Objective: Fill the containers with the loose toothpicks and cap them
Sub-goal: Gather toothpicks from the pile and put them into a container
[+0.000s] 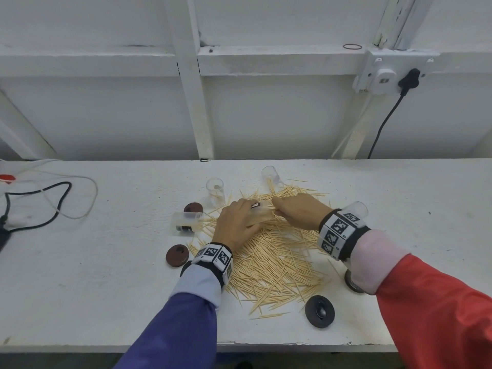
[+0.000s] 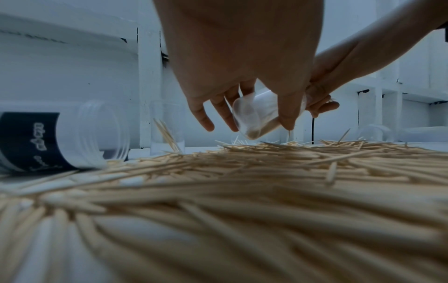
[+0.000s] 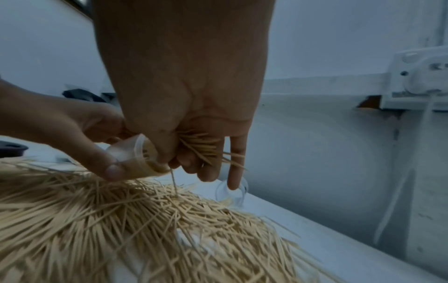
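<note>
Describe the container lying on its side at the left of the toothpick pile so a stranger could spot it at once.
Start at the heap of loose toothpicks on the white table and go to its left edge, just left of the left hand. There lies a clear container. Unlike the other clear containers in view, it carries a dark label band.

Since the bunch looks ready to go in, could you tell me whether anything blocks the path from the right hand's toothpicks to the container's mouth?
Nothing visible does. The right hand grips the toothpick bunch right beside the open mouth of the container that the left hand holds tilted over the pile.
</note>
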